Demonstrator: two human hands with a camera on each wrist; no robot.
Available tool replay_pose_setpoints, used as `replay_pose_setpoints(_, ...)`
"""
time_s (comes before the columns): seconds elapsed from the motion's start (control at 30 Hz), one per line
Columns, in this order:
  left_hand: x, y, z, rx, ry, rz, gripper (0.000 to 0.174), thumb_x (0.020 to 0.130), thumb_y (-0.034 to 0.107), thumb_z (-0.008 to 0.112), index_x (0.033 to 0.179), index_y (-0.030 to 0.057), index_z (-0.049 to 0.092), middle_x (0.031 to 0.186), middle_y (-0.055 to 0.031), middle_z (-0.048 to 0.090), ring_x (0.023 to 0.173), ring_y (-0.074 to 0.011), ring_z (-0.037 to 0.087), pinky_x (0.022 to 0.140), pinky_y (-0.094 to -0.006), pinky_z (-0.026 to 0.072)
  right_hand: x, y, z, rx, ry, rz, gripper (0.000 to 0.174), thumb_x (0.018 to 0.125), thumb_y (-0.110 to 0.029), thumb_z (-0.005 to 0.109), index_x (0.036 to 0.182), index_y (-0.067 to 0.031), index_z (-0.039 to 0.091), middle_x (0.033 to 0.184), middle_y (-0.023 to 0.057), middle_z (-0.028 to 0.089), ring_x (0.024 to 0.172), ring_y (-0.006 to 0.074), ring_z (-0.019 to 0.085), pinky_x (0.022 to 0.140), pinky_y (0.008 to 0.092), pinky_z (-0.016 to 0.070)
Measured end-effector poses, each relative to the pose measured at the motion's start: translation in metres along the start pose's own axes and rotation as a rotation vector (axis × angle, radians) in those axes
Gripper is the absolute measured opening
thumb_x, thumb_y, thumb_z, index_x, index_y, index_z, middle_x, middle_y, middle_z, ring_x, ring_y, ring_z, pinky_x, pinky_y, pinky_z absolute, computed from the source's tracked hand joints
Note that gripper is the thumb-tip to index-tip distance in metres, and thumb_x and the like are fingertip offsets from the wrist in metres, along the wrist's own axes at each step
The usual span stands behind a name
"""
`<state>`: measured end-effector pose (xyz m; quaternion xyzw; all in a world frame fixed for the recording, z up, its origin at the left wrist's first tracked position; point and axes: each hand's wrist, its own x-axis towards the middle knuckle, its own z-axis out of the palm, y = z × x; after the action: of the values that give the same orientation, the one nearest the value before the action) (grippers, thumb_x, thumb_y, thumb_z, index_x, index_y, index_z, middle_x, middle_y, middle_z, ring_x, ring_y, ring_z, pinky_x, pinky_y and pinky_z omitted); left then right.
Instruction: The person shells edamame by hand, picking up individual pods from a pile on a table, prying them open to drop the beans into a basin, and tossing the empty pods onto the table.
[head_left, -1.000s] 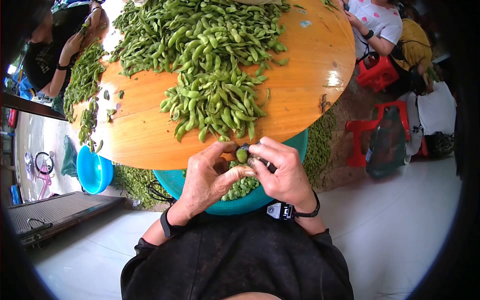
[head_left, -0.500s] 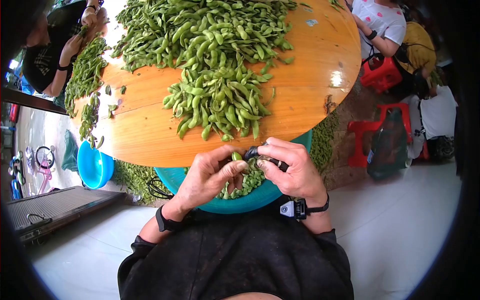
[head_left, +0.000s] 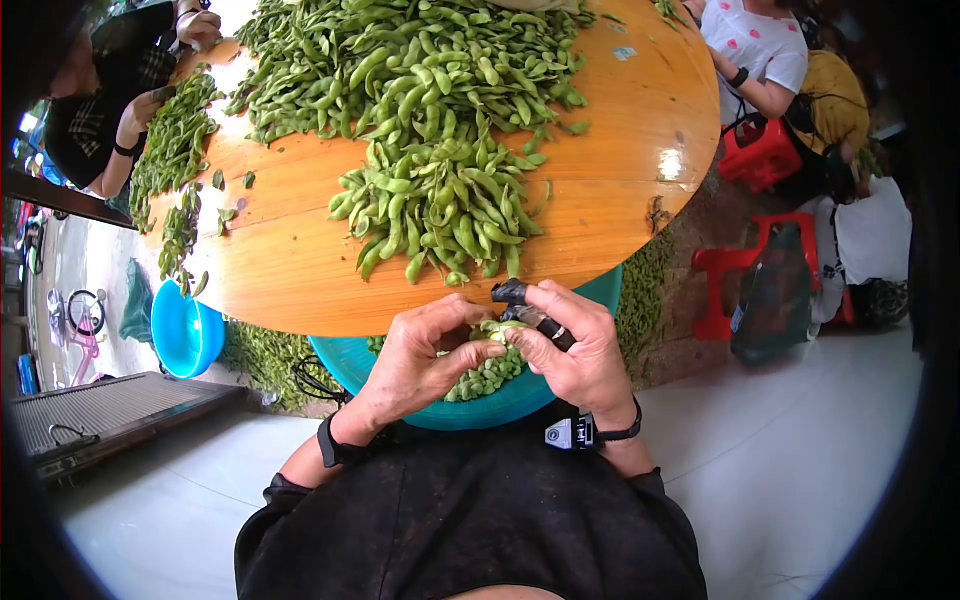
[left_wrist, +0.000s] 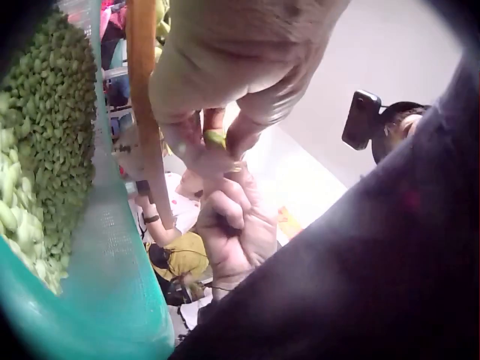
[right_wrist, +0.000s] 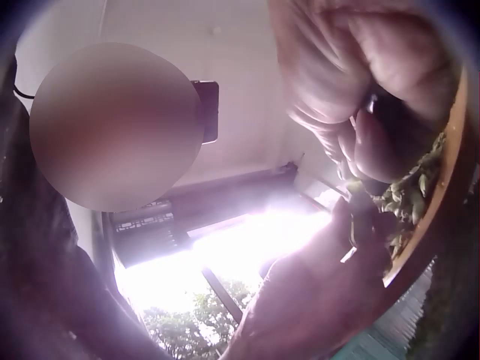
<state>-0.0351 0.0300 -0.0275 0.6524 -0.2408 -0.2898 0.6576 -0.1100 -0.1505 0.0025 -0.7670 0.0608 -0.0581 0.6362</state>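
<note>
Between my two hands is a green soybean pod (head_left: 495, 328), its pale inner side partly showing. My left hand (head_left: 425, 350) pinches it between thumb and curled fingers. From the other side my right hand (head_left: 580, 345) grips the pod's end, with black wrapping (head_left: 509, 291) on a fingertip and another dark band lower on the fingers. The left wrist view shows the pod (left_wrist: 215, 139) at the meeting fingertips. Right below the hands, a teal basket (head_left: 535, 395) holds shelled green beans (head_left: 485, 380). In the right wrist view the fingers partly hide the pod (right_wrist: 361, 217).
A large heap of soybean pods (head_left: 430, 205) covers much of the round wooden table (head_left: 620, 200). A blue basin (head_left: 187, 335) stands left on the floor, near a ridged metal panel (head_left: 120, 415). Red stools (head_left: 725, 270) and other people are at the right; another person sits at the upper left.
Half a second ago the hands were slightly apart, with the pod in the left fingertips. Now the right fingers have come in to the pod, and its pale inside shows.
</note>
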Motion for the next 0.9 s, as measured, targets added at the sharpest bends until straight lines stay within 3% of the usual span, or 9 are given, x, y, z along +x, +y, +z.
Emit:
replay_pose_setpoints(0.03,0.000,0.002,-0.001,-0.003,0.003,-0.001,0.023,0.088,0.013,0.074,0.102,-0.0020,0.064,0.071,-0.0020,0.060,0.061,-0.0102,0.056,0.054,-0.0251,0.0447,0.001,0.000,0.001,-0.091,-0.030,-0.071,0.031,0.085,-0.005,0.073,0.114,0.0033,0.064,0.082,0.0103,0.060,0.067,0.0172,0.059,0.061,0.0283,0.0468)
replay_pose_setpoints(0.1,-0.001,0.010,-0.004,0.320,-0.024,0.076,0.019,0.087,0.013,0.075,0.095,-0.0013,0.067,0.067,-0.0034,0.056,0.061,-0.0125,0.058,0.054,-0.0279,0.0440,0.002,0.004,0.002,-0.103,-0.053,-0.068,0.033,0.085,-0.006,0.073,0.115,0.0034,0.064,0.083,0.0115,0.060,0.067,0.0199,0.059,0.061,0.0294,0.0471)
replay_pose_setpoints(0.23,-0.004,0.004,-0.004,0.232,0.020,0.072,0.016,0.087,0.014,0.074,0.087,-0.0006,0.067,0.066,-0.0042,0.053,0.060,-0.0132,0.057,0.054,-0.0300,0.0432,0.001,0.009,0.006,-0.025,-0.070,-0.086,0.034,0.086,-0.009,0.074,0.116,0.0039,0.063,0.081,0.0097,0.058,0.065,0.0166,0.058,0.059,0.0287,0.0458)
replay_pose_setpoints(0.3,-0.004,0.003,-0.003,0.138,0.018,0.051,0.017,0.093,0.012,0.067,0.086,-0.0026,0.062,0.067,-0.0004,0.054,0.049,-0.0063,0.051,0.043,-0.0234,0.0383,0.000,0.007,0.009,-0.006,-0.070,-0.080,0.035,0.087,-0.010,0.074,0.117,0.0040,0.063,0.080,0.0083,0.057,0.063,0.0142,0.057,0.057,0.0276,0.0450)
replay_pose_setpoints(0.43,-0.005,0.003,-0.002,0.054,0.037,0.024,0.020,0.096,0.015,0.064,0.083,0.0001,0.061,0.064,0.0010,0.052,0.048,-0.0048,0.050,0.042,-0.0221,0.0355,-0.002,0.006,0.013,0.296,-0.064,0.065,0.033,0.091,-0.011,0.070,0.118,0.0059,0.061,0.081,0.0032,0.056,0.058,0.0064,0.052,0.050,0.0231,0.0410)
replay_pose_setpoints(0.5,-0.008,0.007,-0.002,-0.165,0.014,-0.219,0.019,0.097,0.016,0.064,0.085,0.0021,0.062,0.064,0.0018,0.053,0.048,-0.0041,0.049,0.042,-0.0212,0.0345,-0.002,0.009,0.014,0.385,-0.079,0.093,0.032,0.092,-0.010,0.069,0.118,0.0067,0.061,0.082,0.0021,0.056,0.058,0.0046,0.051,0.049,0.0220,0.0398)
replay_pose_setpoints(0.6,-0.007,0.009,-0.004,-0.322,-0.010,-0.362,0.018,0.097,0.020,0.065,0.092,0.0025,0.066,0.059,0.0035,0.054,0.048,-0.0037,0.048,0.045,-0.0219,0.0371,-0.001,0.009,0.014,0.526,-0.076,0.154,0.030,0.093,-0.009,0.068,0.117,0.0077,0.061,0.083,0.0019,0.056,0.058,0.0047,0.051,0.048,0.0222,0.0395)
replay_pose_setpoints(0.7,-0.005,0.018,-0.007,-0.238,-0.093,-0.376,0.018,0.097,0.020,0.064,0.097,0.0027,0.066,0.062,0.0023,0.058,0.050,-0.0043,0.050,0.047,-0.0204,0.0390,0.001,0.007,0.013,0.432,-0.062,0.193,0.030,0.092,-0.007,0.068,0.117,0.0074,0.061,0.082,0.0017,0.056,0.058,0.0045,0.052,0.049,0.0222,0.0402)
replay_pose_setpoints(0.9,-0.008,0.009,-0.007,-0.426,-0.158,-0.340,0.012,0.098,0.012,0.062,0.106,0.0040,0.061,0.071,0.0001,0.059,0.062,-0.0057,0.054,0.057,-0.0223,0.0434,0.001,0.009,0.010,-0.095,-0.040,-0.125,0.034,0.085,-0.006,0.073,0.116,0.0030,0.062,0.083,0.0085,0.059,0.063,0.0183,0.060,0.055,0.0289,0.0466)
